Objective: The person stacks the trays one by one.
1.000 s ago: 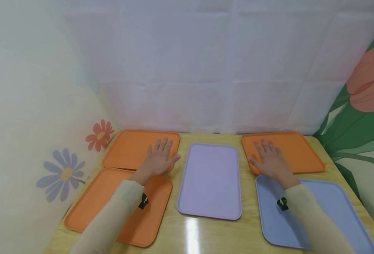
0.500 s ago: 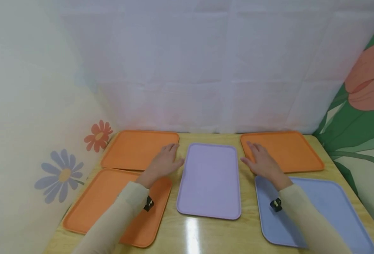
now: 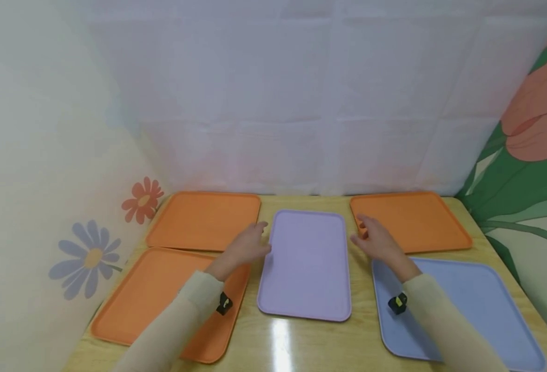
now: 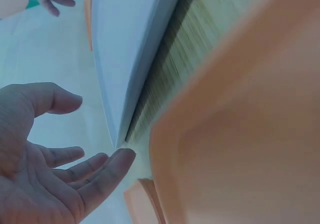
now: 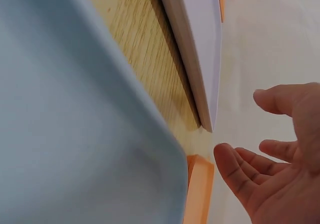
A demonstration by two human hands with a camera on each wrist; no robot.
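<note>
A light purple tray (image 3: 305, 266) lies in the middle of the wooden table, its long sides running away from me. My left hand (image 3: 247, 245) hovers by its left edge, and my right hand (image 3: 376, 242) is at the opposite side, slightly away from the right edge. Both hold nothing. The left wrist view has the left hand (image 4: 55, 179) with loosely bent fingers and the thumb apart from them. Much the same shape shows for the right hand (image 5: 280, 179) in the right wrist view. Neither hand visibly touches the tray.
Two orange trays, one at the back (image 3: 205, 219) and one in front (image 3: 143, 294), lie on the left. To the right are another orange tray (image 3: 422, 222) and a blue tray (image 3: 468, 305) nearer me. A white cloth (image 3: 273, 103) hangs behind the table (image 3: 310, 343).
Both hands have come inward from over the back orange trays, toward the purple tray's sides. Their spread, flat fingers are now loosely bent. The trays stay where they were.
</note>
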